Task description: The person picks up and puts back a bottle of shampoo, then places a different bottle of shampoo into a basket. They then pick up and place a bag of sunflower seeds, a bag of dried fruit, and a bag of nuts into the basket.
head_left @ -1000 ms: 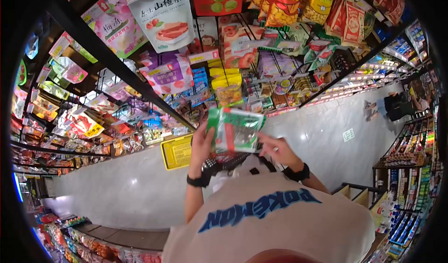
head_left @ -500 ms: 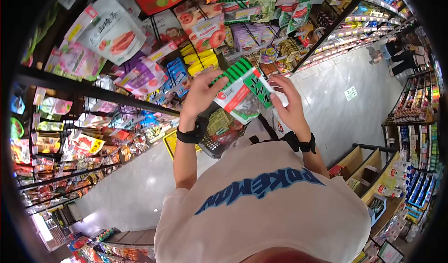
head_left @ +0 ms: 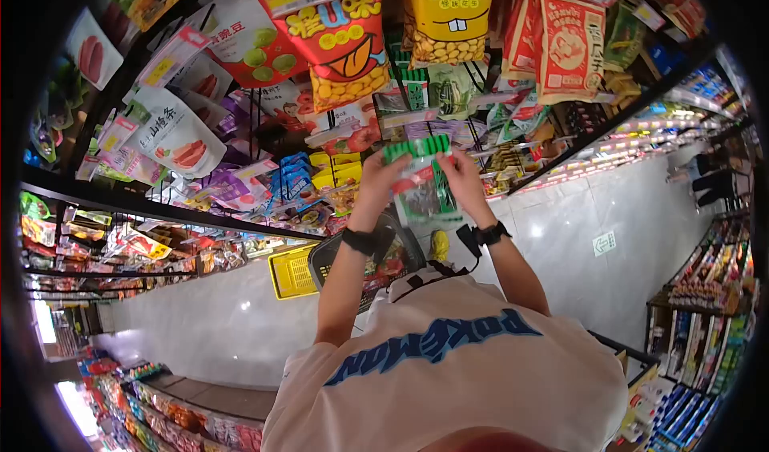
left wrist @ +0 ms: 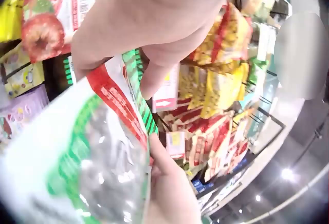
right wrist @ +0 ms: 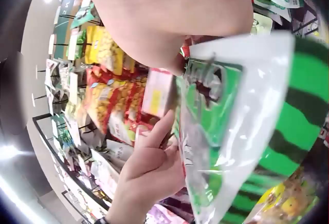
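Note:
A green-and-white snack bag [head_left: 427, 198] with a striped green band and a clear window over dark contents is held up in front of the chest. My left hand [head_left: 380, 181] pinches its upper left side. On the upper right edge, my right hand [head_left: 465, 181] grips it with thumb and fingers. In the left wrist view the bag [left wrist: 103, 157] shows its red strip and window, the left hand [left wrist: 149, 18] over its top. The right wrist view has the bag's striped end [right wrist: 293, 126] close up, and the left hand [right wrist: 151, 167] at the far edge.
Racks of hanging snack bags [head_left: 344, 51] rise ahead, behind the held bag. A black shopping basket [head_left: 392, 248] sits below the hands, beside a yellow basket [head_left: 292, 274] on the grey floor [head_left: 192, 316]. More shelves [head_left: 697, 292] line the right; a person [head_left: 713, 179] stands far off there.
The right hand first pointed at the bag's edge, then came onto it, and now grips it. The bag was raised and tilted, then turned more upright. The view has shifted over the racks.

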Motion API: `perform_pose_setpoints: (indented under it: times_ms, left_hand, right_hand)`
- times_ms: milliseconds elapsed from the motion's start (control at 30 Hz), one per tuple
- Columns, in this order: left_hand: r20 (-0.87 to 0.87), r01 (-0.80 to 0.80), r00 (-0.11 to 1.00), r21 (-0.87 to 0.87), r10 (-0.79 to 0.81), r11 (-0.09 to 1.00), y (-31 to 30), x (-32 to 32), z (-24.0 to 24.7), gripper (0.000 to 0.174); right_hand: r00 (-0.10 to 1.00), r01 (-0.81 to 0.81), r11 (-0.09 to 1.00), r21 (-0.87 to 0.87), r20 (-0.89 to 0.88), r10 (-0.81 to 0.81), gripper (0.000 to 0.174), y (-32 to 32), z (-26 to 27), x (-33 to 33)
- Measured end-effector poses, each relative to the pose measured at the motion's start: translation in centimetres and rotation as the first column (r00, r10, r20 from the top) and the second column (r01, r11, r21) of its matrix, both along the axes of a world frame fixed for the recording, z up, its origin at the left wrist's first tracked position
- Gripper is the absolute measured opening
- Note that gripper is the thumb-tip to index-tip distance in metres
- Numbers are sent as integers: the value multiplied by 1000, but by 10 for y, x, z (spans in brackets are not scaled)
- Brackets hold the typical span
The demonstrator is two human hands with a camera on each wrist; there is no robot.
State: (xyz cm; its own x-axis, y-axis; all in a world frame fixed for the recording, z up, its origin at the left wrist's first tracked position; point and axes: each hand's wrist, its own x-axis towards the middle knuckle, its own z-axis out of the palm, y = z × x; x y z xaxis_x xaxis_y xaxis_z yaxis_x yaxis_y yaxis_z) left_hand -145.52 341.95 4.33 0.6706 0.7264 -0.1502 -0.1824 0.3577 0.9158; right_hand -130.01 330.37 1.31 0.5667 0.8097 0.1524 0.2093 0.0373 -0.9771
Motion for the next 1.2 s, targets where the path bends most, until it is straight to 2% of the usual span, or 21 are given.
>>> perform_pose_setpoints:
  times_ms: [33, 100, 167, 233, 267, 367, 400, 500, 633, 700, 767, 867, 967, 1067, 1167, 1200]
  left_hand:
    - [36, -43, 998, -14, 43, 999, 7, 13, -5, 23]
    - [107, -126, 986, -52, 131, 991, 21, 36, -20, 18]
    - [35, -189, 982, 61, 187, 980, 27, 42, -17, 17]
    - [-43, -196, 977, 199, 208, 960, 34, 39, -13, 17]
    - [50, -192, 981, 240, 185, 952, 41, 40, -23, 16]
    - [103, -175, 983, 226, 155, 958, 52, 34, -30, 17]
    - [90, -181, 982, 220, 165, 959, 59, 34, -36, 19]
    - [156, -243, 965, 237, 210, 941, 57, 41, -18, 16]
    - [-27, -235, 965, 342, 259, 910, 58, 37, -14, 12]
    - [-81, -265, 950, 309, 303, 913, 57, 40, -14, 14]
    - [43, -299, 954, 251, 298, 921, 68, 47, -28, 15]
    - [162, -323, 939, 114, 303, 940, 85, 51, -48, 11]
    - [142, -292, 951, 139, 273, 946, 84, 56, -39, 10]
    - [4, -232, 972, 179, 235, 956, 103, 60, -40, 20]
    - [-148, -374, 899, 235, 413, 897, 141, 79, -65, 36]
    - [-121, -381, 899, 262, 422, 887, 144, 83, -62, 31]
  right_hand:
    - [999, 7, 1000, -11, 47, -6, 24, 16, -17, 21]
    - [1000, -23, 998, 65, 9, 22, 22, 41, -20, 41]
    - [997, -64, 990, 122, -35, 69, 21, 55, -21, 50]
    - [989, -107, 978, 178, -82, 124, 21, 65, -21, 57]
    - [988, -110, 966, 235, -76, 131, 22, 69, -21, 57]
    - [985, -113, 955, 275, -93, 143, 23, 69, 3, 51]
    - [979, -107, 969, 222, -144, 142, 25, 70, -4, 51]
    - [989, -58, 971, 231, -118, 87, 28, 76, -6, 47]
    - [984, -110, 965, 239, -114, 140, 29, 83, -15, 56]
    - [989, -88, 960, 265, -94, 116, 29, 89, -22, 57]
    - [991, -66, 955, 289, -96, 97, 30, 96, -22, 56]
    - [990, -96, 967, 236, -81, 118, 32, 97, -13, 61]
    - [995, -48, 980, 192, -74, 63, 37, 101, -20, 62]
    - [999, 29, 986, 165, -47, -21, 44, 119, -25, 64]
    - [998, 39, 997, 66, 38, -42, 49, 144, -20, 75]
    - [994, 56, 993, 106, 87, -65, 48, 157, -30, 82]
